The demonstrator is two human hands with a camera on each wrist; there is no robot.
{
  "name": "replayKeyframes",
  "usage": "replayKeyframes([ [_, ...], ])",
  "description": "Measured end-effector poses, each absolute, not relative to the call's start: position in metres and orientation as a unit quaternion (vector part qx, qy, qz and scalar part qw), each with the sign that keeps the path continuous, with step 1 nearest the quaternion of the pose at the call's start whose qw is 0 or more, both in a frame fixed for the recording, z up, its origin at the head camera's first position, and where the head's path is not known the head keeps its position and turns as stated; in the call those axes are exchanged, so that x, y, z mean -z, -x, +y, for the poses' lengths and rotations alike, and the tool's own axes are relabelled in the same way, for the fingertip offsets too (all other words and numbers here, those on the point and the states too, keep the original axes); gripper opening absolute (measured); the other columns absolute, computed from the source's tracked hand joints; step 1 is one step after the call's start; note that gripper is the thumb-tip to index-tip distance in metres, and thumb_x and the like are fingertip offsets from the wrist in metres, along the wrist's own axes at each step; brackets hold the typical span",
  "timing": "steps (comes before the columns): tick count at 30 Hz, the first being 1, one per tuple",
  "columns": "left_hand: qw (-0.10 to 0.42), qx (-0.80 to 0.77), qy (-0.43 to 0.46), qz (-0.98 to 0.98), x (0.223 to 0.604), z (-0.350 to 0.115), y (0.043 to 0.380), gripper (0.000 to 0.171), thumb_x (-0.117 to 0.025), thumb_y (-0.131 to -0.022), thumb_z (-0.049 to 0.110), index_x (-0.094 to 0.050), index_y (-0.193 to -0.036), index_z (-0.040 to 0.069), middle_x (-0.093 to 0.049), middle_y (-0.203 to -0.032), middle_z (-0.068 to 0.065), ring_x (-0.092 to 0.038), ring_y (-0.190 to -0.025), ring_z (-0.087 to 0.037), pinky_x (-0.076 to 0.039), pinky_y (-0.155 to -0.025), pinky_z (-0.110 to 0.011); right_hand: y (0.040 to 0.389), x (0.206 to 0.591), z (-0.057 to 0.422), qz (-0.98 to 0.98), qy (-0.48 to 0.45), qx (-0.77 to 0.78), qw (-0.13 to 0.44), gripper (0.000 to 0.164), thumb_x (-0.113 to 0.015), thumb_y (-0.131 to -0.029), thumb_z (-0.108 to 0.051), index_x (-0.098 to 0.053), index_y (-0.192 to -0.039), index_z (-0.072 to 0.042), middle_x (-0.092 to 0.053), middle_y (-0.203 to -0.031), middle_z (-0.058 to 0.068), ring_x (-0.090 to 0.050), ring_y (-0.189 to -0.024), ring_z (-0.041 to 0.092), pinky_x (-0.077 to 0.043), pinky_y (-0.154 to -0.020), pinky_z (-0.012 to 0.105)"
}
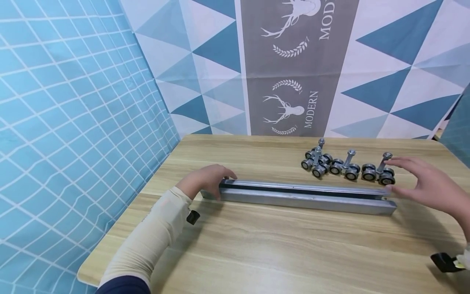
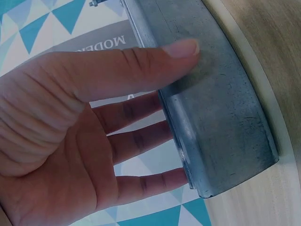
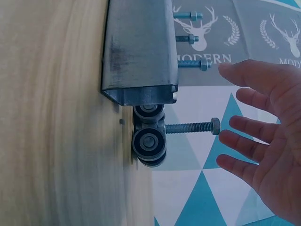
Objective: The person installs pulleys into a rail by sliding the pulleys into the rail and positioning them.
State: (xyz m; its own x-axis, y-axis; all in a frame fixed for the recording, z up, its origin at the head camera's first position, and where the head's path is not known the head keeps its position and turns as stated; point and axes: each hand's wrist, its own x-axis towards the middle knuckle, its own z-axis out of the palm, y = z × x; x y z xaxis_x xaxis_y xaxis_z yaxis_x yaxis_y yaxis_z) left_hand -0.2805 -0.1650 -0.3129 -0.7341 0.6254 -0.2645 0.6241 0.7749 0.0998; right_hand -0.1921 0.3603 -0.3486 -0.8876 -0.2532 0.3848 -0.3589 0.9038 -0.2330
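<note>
A long steel C-channel track (image 1: 301,201) lies across the table with its slot facing up. My left hand (image 1: 209,179) grips it near its left end. In the left wrist view, the thumb presses the flat side of the track (image 2: 221,113) and the fingers reach to the opposite side. My right hand (image 1: 431,185) holds nothing; its fingers are spread beside the track's right end. Just behind that end stands the rightmost roller trolley (image 1: 378,173), wheels down. The right wrist view shows its bolt (image 3: 190,127) pointing toward my fingers, with a gap between.
Several more wheeled trolleys stand behind the track toward the right, bolts upward, including a middle one (image 1: 346,167) and a close pair (image 1: 316,161) on the left. The wooden table (image 1: 264,245) meets a patterned cloth (image 1: 216,77) at the back and blue gridded cloth (image 1: 73,122) at left.
</note>
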Motion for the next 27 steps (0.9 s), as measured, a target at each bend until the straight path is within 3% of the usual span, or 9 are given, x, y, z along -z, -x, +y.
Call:
replayKeyframes([
  [7, 0.148, 0.0, -0.324, 0.934, 0.314, -0.164, 0.281, 0.072, -0.088, -0.065, 0.0, -0.061, -0.131, 0.01, -0.06, -0.13, -0.005, -0.057, -0.115, -0.021, -0.044, -0.1, -0.038, 0.195, 0.351, 0.366, -0.954, -0.143, -0.163, 0.207, 0.054, -0.08, -0.077, -0.006, -0.055, -0.121, 0.01, -0.047, -0.125, 0.036, -0.048, -0.098, 0.052, -0.042, -0.072, 0.064],
  [15, 0.126, 0.027, -0.34, 0.932, 0.315, -0.161, 0.283, 0.07, -0.09, -0.062, 0.002, -0.065, -0.127, 0.01, -0.065, -0.124, -0.004, -0.06, -0.109, -0.021, -0.046, -0.097, -0.037, 0.202, 0.348, 0.374, -0.951, -0.145, -0.168, 0.215, 0.051, -0.079, -0.078, -0.004, -0.055, -0.119, 0.013, -0.047, -0.122, 0.037, -0.048, -0.098, 0.053, -0.042, -0.073, 0.064],
  [27, 0.121, 0.053, -0.355, 0.925, 0.309, -0.158, 0.286, 0.068, -0.091, -0.061, 0.005, -0.068, -0.124, 0.01, -0.068, -0.119, -0.004, -0.063, -0.102, -0.019, -0.049, -0.092, -0.035, 0.224, 0.335, 0.38, -0.969, -0.149, -0.126, 0.152, 0.052, -0.076, -0.08, -0.003, -0.053, -0.122, 0.017, -0.05, -0.117, 0.04, -0.053, -0.095, 0.056, -0.046, -0.074, 0.064],
])
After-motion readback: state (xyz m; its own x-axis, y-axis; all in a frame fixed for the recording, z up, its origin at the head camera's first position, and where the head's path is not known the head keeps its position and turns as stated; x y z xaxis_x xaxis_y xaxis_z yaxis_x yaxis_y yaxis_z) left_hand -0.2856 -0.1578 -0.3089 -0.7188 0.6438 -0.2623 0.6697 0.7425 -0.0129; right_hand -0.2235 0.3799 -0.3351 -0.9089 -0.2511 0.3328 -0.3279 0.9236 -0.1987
